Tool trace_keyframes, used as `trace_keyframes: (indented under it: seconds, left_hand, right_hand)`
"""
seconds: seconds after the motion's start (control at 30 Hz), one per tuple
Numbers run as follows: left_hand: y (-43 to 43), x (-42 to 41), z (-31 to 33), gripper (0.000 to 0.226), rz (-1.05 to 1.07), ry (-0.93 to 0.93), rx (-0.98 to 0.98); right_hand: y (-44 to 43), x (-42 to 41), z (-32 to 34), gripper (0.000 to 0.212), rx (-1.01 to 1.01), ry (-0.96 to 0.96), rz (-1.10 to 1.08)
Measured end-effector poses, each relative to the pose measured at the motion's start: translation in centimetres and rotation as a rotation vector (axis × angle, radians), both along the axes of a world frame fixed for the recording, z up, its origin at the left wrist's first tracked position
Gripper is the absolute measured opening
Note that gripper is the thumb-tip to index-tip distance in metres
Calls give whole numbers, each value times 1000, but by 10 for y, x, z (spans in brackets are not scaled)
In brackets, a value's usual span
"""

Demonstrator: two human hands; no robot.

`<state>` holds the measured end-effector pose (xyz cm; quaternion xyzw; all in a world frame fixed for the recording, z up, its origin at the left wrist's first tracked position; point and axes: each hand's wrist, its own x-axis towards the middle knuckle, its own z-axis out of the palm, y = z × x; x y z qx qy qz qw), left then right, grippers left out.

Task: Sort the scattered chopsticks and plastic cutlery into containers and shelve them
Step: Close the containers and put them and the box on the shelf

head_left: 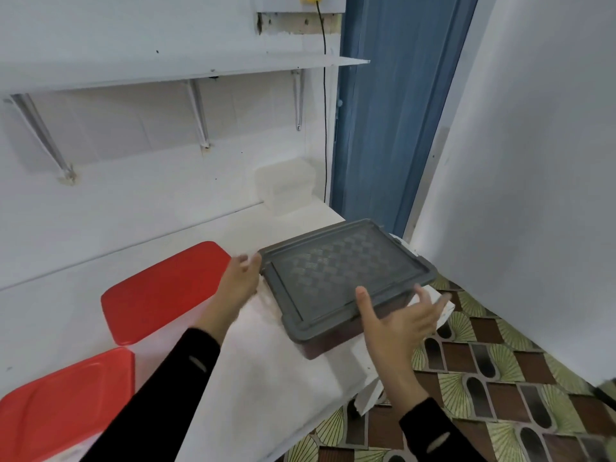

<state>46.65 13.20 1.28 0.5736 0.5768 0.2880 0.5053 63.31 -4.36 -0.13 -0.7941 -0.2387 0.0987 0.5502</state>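
1. No loose chopsticks or plastic cutlery show anywhere on the white counter (pixel 266 371), so I judge the sorting done or nearly so. What the boxes hold is hidden under their lids.
2. Shelving looks not yet done: every container in view sits on the counter, below the white wall shelf (pixel 186 70).
3. The grey rectangular plastic box with a chequer-patterned lid (pixel 343 278) sits at the counter's right end, between the hands.
4. The left hand (pixel 241 285) reaches to the box's far-left corner with straight fingers, touching or just beside it. It grips nothing.
5. The right hand (pixel 400 318) is spread wide at the near-right edge, thumb by the lid rim, and holds nothing yet.
6. Counted:
   - one grey box
   - two red-lidded plastic containers, one far left (pixel 163 291) and one near left (pixel 63 401)
   - one translucent white tub (pixel 286 186) against the far wall
   - one shelf on three metal brackets (pixel 198 111)
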Motion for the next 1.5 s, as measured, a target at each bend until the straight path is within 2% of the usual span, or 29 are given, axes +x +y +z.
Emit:
trace_keyframes:
  seconds: [0.03, 0.1, 0.13, 0.2, 0.27, 0.33, 0.47, 0.57, 0.7, 0.73, 0.8, 0.87, 0.9, 0.97, 1.0, 1.07, 1.17, 1.23, 1.33, 1.43, 1.5]
  left_hand:
    - [-12, -6, -4, 49, -25, -52, -157]
    - [-32, -21, -9, 40, -71, -223, -425]
    - [-38, -25, -11, 36, -65, -356, -515]
    - [-41, -35, -11, 30, -56, -579, -605]
    - [-41, -41, -6, 21, -88, -671, -651]
    - [-40, -41, -6, 12, -127, -657, -687]
    - [-37, -33, -9, 18, -145, -625, -705]
    - [-42, -13, -7, 24, -69, -597, -603]
    - [-51, 16, -8, 20, 88, -363, -272]
    - [-52, 19, -8, 24, 92, -308, -193]
    - [-54, 20, -13, 58, 71, -94, 43]
    - [-57, 23, -15, 82, 62, 163, 396]
    - [-59, 30, -12, 83, 16, 250, 546]
    - [-58, 53, 2, 69, -193, 416, 677]
    - [-53, 66, 5, 63, -316, 507, 672]
    - [-38, 94, 12, 65, -480, 630, 632]
    - [-12, 138, 16, 76, -553, 713, 641]
    - [1, 155, 10, 86, -547, 792, 635]
    - [8, 170, 0, 95, -487, 815, 576]
    - [9, 169, -3, 95, -452, 807, 599]
    - [7, 170, -4, 99, -404, 804, 612]
  right_hand:
    - [5, 3, 6, 72, 12, -166, 61]
    - [26, 3, 19, 38, -174, -466, 332]
    - [39, 1, 24, 30, -294, -555, 470]
    - [60, -8, 30, 28, -470, -617, 626]
    - [70, -16, 32, 26, -505, -697, 590]
    - [71, -18, 30, 24, -499, -750, 534]
    - [67, -17, 16, 24, -434, -745, 521]
    - [67, -19, 9, 24, -382, -754, 511]
    - [68, -18, 6, 24, -343, -734, 490]
    - [68, -17, 5, 25, -345, -736, 497]
    - [70, -13, 6, 26, -342, -734, 535]
    - [73, -2, 11, 25, -289, -672, 606]
    - [74, 9, 15, 24, -235, -605, 638]
    - [75, 35, 24, 24, -153, -500, 642]
    - [76, 51, 26, 25, -148, -504, 611]
    - [78, 87, 29, 29, -190, -535, 524]
    - [77, 146, 32, 41, -385, -398, 470]
    - [79, 175, 31, 45, -494, -218, 501]
    - [85, 210, 32, 38, -597, 45, 570]
    - [90, 232, 36, 29, -476, 521, 609]
    - [95, 245, 36, 24, -477, 701, 667]
